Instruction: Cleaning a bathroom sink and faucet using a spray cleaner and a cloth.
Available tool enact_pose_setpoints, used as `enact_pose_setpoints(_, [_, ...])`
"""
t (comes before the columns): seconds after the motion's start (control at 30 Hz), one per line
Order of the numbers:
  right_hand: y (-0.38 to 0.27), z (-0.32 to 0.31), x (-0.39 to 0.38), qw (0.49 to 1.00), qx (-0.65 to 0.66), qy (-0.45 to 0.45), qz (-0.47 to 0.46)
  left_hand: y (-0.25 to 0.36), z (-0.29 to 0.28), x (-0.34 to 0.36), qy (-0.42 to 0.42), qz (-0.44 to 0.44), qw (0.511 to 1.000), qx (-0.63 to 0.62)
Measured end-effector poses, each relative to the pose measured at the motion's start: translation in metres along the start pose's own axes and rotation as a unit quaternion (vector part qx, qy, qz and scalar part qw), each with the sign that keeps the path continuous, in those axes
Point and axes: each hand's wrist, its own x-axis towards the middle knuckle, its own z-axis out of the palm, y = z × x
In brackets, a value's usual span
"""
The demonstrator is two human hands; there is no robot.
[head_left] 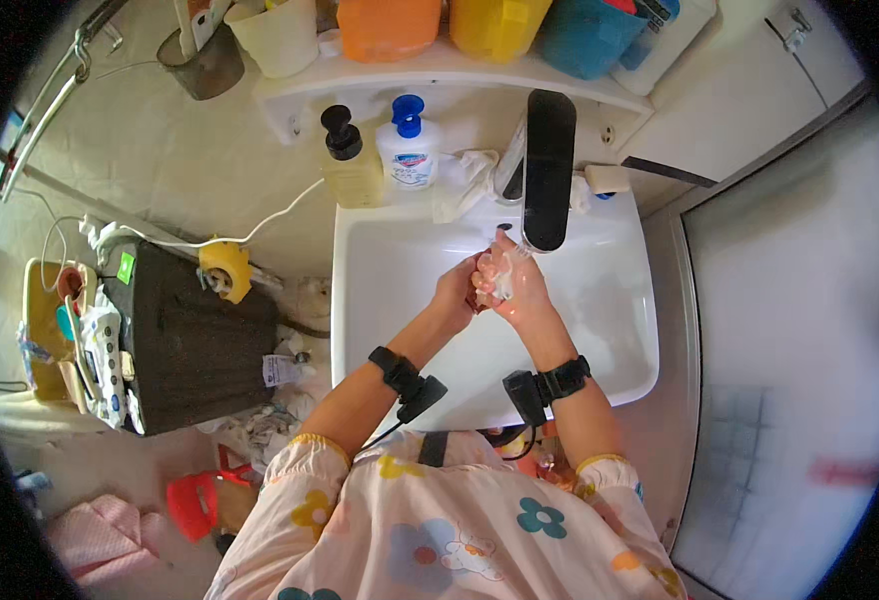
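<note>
My left hand [454, 288] and my right hand [527, 287] are clasped together over the white sink [348, 330], just in front of the tap. The fingers are curled and pressed against each other, so some are hidden. White soap foam [503, 284] sits on my right hand, and the skin looks wet. Above and just beyond my right hand hangs the black-topped tap [548, 170]; whether water runs from it I cannot make out. Each wrist wears a black strap with a small black device.
On the sink's back ledge stand a yellowish pump bottle [353, 170], a white bottle with a blue top [408, 155], a white cloth [468, 185] and a soap bar [608, 179]. Cups line the shelf [360, 82] above. A dark box [195, 340] stands left, a frosted door [790, 350] right.
</note>
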Motion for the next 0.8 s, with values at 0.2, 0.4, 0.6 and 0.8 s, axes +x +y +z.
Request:
enact_pose_setpoints(0.2, [-0.004, -0.021, 0.005, 0.999, 0.004, -0.033, -0.030, -0.003, 0.011, 0.004, -0.025, 0.008, 1.000, 0.009])
enact_pose_setpoints(0.4, [-0.028, -0.002, -0.015, 0.975, 0.000, 0.178, -0.136, 0.001, 0.034, 0.003, -0.057, 0.000, 0.998, 0.031])
enact_pose_setpoints(0.6, [-0.065, -0.041, -0.028, 0.970, 0.061, 0.136, -0.191, 0.002, 0.067, 0.006, -0.074, -0.004, 0.994, 0.080])
enact_pose_setpoints(0.8, [-0.086, -0.050, -0.027, 0.956, -0.083, 0.199, -0.201, 0.007, 0.062, 0.010, -0.090, 0.003, 0.991, 0.103])
